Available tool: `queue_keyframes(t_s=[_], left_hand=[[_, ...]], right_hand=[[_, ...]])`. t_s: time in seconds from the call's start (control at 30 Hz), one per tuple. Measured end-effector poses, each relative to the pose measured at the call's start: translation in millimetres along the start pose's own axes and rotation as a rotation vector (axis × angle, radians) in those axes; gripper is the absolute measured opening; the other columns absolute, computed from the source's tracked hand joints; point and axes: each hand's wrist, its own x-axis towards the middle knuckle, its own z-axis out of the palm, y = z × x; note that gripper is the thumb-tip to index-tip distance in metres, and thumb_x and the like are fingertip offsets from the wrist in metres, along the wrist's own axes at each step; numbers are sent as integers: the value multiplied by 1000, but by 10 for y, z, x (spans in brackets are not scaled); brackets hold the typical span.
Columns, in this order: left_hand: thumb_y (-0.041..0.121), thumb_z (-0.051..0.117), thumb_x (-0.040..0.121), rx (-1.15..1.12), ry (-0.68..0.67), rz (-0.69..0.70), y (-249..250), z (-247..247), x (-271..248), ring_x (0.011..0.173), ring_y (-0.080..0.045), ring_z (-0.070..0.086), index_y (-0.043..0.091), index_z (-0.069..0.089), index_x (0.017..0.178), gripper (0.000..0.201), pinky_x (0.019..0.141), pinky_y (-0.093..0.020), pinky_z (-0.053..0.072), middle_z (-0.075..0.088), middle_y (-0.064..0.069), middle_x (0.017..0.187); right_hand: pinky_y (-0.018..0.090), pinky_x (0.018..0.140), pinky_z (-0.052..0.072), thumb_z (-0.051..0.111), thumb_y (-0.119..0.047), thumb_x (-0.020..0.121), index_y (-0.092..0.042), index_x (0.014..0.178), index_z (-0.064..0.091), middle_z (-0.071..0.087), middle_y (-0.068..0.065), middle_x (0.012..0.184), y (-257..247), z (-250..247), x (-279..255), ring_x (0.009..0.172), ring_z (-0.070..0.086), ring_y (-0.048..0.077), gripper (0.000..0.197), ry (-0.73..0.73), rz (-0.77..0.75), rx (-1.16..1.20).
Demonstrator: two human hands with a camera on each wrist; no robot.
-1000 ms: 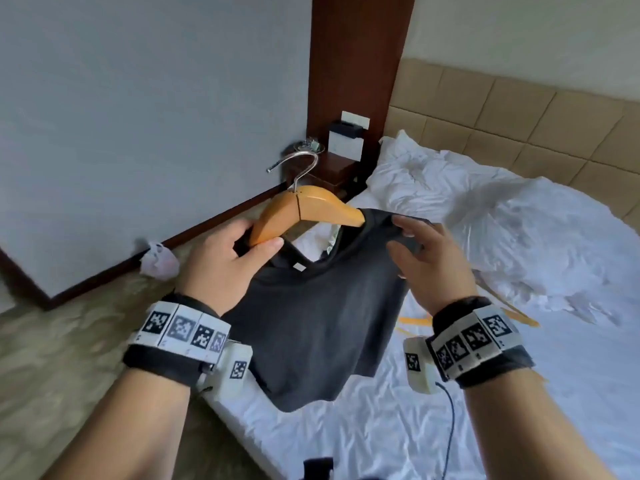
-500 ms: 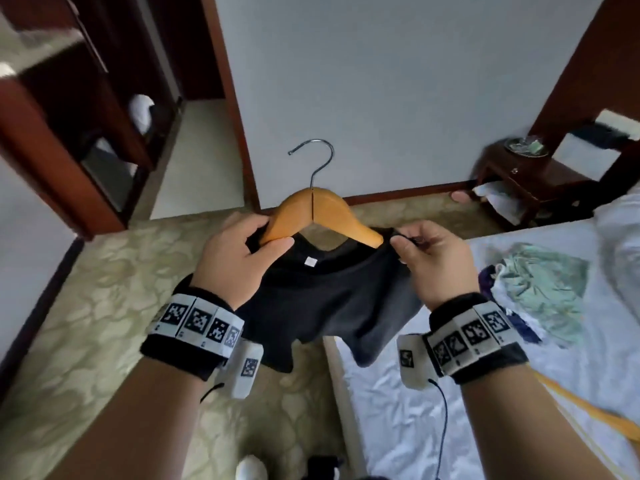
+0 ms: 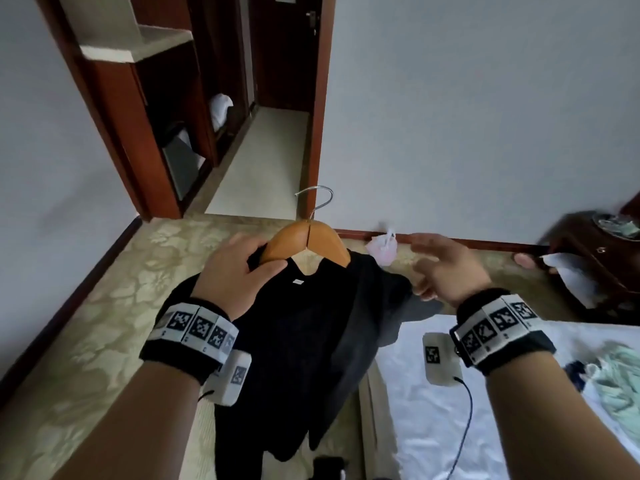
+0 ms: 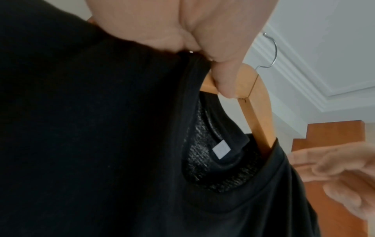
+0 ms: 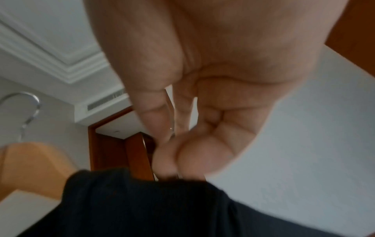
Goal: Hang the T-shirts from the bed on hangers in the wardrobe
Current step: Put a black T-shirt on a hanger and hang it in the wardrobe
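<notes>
The left hand (image 3: 232, 271) had its fingers and thumb curled round the left shoulder of the wooden hanger (image 3: 313, 243), pinching the black T-shirt (image 3: 298, 344) against it. The shirt hung from the hanger above the carpet (image 3: 104, 306), beside the bed (image 3: 433, 420). The right hand (image 3: 446, 268) was released, fingers loosely spread, just off the shirt's right shoulder. The wardrobe (image 3: 138, 126) stood well apart, ahead to the left
</notes>
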Motion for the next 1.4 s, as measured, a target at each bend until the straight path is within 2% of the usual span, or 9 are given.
queue_keyframes(t_s=[0.1, 0.23, 0.43, 0.63, 0.77, 0.87, 0.97, 1.17, 1.4], left_hand=[[42, 72, 89, -71, -21, 4, -229, -160, 267, 89, 1, 56, 46, 59, 94, 15, 76, -23, 42, 55, 17, 97], [42, 75, 87, -96, -7, -26, -533, -299, 611, 91, 7, 55, 51, 57, 93, 21, 75, -14, 37, 58, 19, 98], [47, 75, 87, -111, 44, -149, -1072, -278, 1173, 92, -1, 60, 44, 64, 95, 14, 77, -18, 41, 63, 13, 100], [41, 74, 89, -76, 92, -205, -1386, -221, 2066, 89, 1, 61, 37, 67, 100, 14, 72, -9, 40, 66, 11, 97], [41, 74, 89, -38, 101, -226, -1383, -107, 2849, 92, 5, 58, 40, 68, 101, 14, 78, -11, 42, 63, 13, 101], [41, 75, 88, -22, 85, -217, -1341, -57, 3368, 96, 4, 57, 46, 66, 99, 15, 83, -14, 41, 61, 17, 102], [42, 78, 86, -36, 87, -256, -1436, -59, 3755, 98, 7, 56, 45, 68, 99, 17, 82, -13, 37, 60, 17, 103], [53, 62, 95, -137, 108, -445, -2108, -295, 4325, 98, -4, 65, 53, 62, 118, 24, 94, -29, 50, 68, 14, 104], [22, 47, 103, -242, 184, -663, -3420, -568, 5029, 97, -9, 66, 54, 71, 84, 45, 89, -26, 47, 74, 19, 85]], right_hand=[[30, 49, 51, 64, -1, 93, -24, 135, 58, 58, 3, 132, 17, 426, 325, 54, 64, 27, 49, -194, 106, -29], [35, 64, 63, 71, -15, 91, -28, 111, 73, 75, 5, 76, -40, 793, 695, 64, 73, 23, 25, -153, 22, -251], [31, 66, 61, 70, -17, 95, -28, 100, 78, 75, 2, 69, 7, 1058, 1500, 66, 74, 21, 14, -50, -19, -60], [37, 98, 51, 59, -20, 92, -28, 128, 65, 65, 0, 126, 26, 1271, 2902, 108, 66, 26, 37, 139, 59, -420], [43, 113, 40, 64, -30, 90, -33, 139, 56, 58, -2, 136, -459, 1561, 3681, 127, 54, 22, 50, -126, -286, -423], [26, 90, 48, 70, -46, 90, -37, 135, 55, 64, -14, 122, -935, 1811, 4062, 107, 61, 9, 48, -471, -399, -439], [26, 67, 46, 67, -57, 89, -30, 98, 60, 65, -8, 84, -1161, 2091, 4496, 78, 62, 11, 30, -424, -426, -478], [34, 73, 47, 61, -64, 89, -33, 85, 60, 63, -10, 74, -1364, 2562, 5416, 73, 60, 11, 31, -294, -447, -383], [30, 65, 45, 63, -56, 91, -27, 86, 66, 65, -4, 78, -1850, 3280, 6558, 73, 62, 13, 29, -253, -480, -396]])
